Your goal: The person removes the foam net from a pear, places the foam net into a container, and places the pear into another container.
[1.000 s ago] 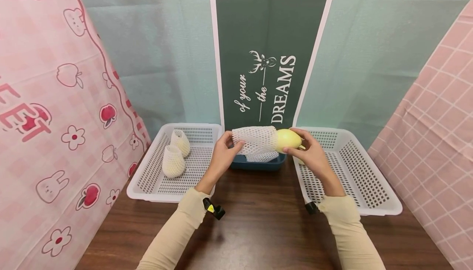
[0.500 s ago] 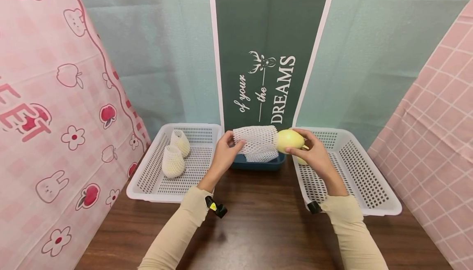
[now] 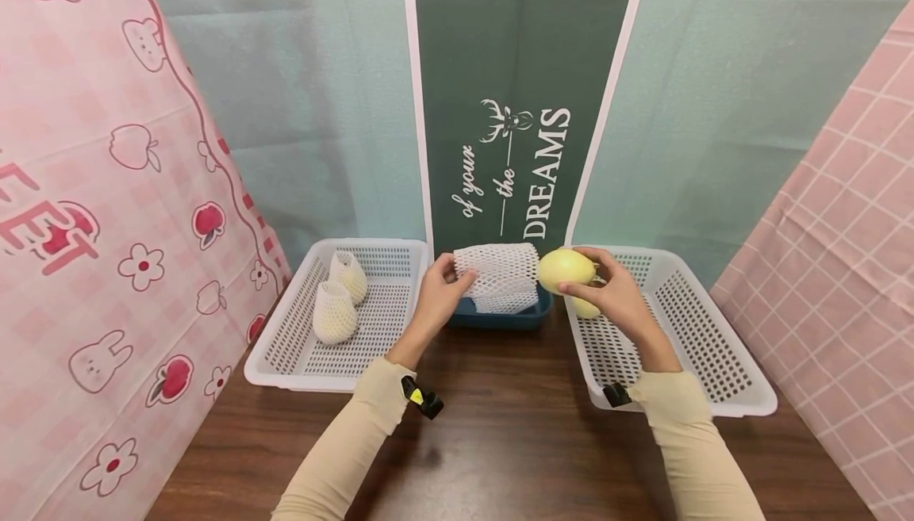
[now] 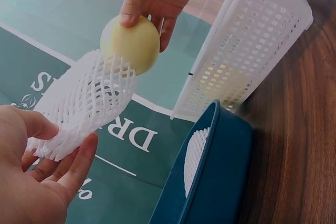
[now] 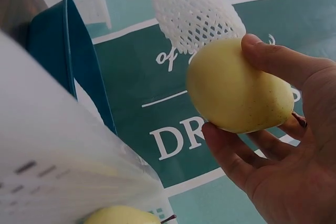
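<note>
In the head view my left hand (image 3: 441,293) pinches one end of a white foam net sleeve (image 3: 496,267), held lengthwise above a blue bin. My right hand (image 3: 616,293) grips a yellow pear (image 3: 566,269) by its stem half, thumb on the near side. The pear's round end points at the sleeve's open mouth. In the right wrist view the pear (image 5: 236,85) is bare, its stem toward my palm, and the net's edge (image 5: 202,30) lies right at its round end. Whether they touch I cannot tell.
At left, a white basket (image 3: 336,382) bears two net-wrapped pears (image 3: 336,315). The blue bin (image 3: 500,319) in the middle holds another foam net (image 4: 195,156). In the right white basket (image 3: 735,404) lies a bare pear (image 3: 587,308). Dark wooden tabletop (image 3: 514,426) spreads in front.
My right hand has shifted slightly right with the pear, whose round end has backed out of the sleeve's mouth. The left hand and sleeve have drifted a little right.
</note>
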Motion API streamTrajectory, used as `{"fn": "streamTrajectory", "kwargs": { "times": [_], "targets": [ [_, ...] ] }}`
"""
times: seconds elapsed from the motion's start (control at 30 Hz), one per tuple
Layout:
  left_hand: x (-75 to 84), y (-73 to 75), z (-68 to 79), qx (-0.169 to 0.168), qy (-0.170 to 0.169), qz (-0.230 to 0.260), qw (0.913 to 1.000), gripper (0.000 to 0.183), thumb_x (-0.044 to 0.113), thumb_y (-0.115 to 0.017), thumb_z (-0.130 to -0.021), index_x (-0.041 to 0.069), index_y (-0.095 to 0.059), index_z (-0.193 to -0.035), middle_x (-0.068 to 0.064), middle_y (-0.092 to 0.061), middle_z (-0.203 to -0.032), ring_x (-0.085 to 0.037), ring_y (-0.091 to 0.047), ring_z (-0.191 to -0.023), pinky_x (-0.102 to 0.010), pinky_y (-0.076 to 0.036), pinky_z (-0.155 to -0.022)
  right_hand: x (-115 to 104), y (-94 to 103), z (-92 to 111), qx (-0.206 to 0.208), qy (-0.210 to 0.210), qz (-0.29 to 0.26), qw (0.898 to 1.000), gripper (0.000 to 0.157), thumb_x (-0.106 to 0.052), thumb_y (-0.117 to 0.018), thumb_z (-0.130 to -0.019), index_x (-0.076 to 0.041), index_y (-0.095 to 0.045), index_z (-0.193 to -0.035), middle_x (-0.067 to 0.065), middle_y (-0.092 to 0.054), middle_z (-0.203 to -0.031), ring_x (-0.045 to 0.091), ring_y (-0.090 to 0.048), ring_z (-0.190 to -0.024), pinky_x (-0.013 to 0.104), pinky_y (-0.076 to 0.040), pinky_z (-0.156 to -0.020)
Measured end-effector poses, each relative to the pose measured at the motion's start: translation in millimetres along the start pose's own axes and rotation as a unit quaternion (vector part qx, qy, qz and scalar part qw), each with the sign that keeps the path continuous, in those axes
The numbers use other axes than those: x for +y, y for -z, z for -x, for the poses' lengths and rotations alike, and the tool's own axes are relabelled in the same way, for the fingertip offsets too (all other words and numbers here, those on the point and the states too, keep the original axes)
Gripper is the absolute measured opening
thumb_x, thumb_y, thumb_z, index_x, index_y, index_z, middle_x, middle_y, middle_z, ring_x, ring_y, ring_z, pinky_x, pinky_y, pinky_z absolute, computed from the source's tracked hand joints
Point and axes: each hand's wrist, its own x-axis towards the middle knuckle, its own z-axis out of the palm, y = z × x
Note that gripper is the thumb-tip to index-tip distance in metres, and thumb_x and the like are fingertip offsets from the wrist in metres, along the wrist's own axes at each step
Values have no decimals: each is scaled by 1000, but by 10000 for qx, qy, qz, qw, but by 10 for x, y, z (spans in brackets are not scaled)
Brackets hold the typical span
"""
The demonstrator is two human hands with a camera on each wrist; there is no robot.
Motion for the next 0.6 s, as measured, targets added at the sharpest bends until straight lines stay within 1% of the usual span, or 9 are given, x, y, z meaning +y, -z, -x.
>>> {"fn": "streamTrajectory", "kwargs": {
  "times": [0.1,0.17,0.4,0.6],
  "targets": [
    [0,-13,-2,-18,11,-6,10000,25,2,-70,-99,-6,-63,-122,-26,-73,-122,-25,-73,-110,-27,-60,-88,14,27,-27,-41,-3,134,9999,80,-30,-87,-91,-16,-47,-159,17,-52,-152,39,-60,-129,23,-55,-81],
    [-7,-22,-8,-34,4,-21,10000,25,2,-70,-100,-5,-62,-122,-26,-73,-122,-23,-73,-109,-26,-60,-86,21,53,-45,-77,-40,217,9997,81,-30,-87,-91,-15,-46,-160,19,-52,-151,40,-60,-128,24,-53,-82],
    [-53,-51,-32,-55,69,-59,9999,24,2,-68,-100,-5,-63,-123,-26,-74,-120,-21,-73,-106,-24,-59,-81,67,134,-112,-193,-166,600,9979,86,-38,-86,-91,-13,-44,-161,20,-51,-154,41,-58,-129,36,-50,-88],
    [-72,-78,-48,54,143,-206,9997,23,4,-68,-100,-5,-63,-122,-24,-74,-118,-19,-72,-103,-24,-58,-80,145,173,-141,-184,-262,772,9965,87,-42,-85,-91,-13,-43,-162,21,-49,-156,40,-55,-129,40,-47,-89]
  ]
}}
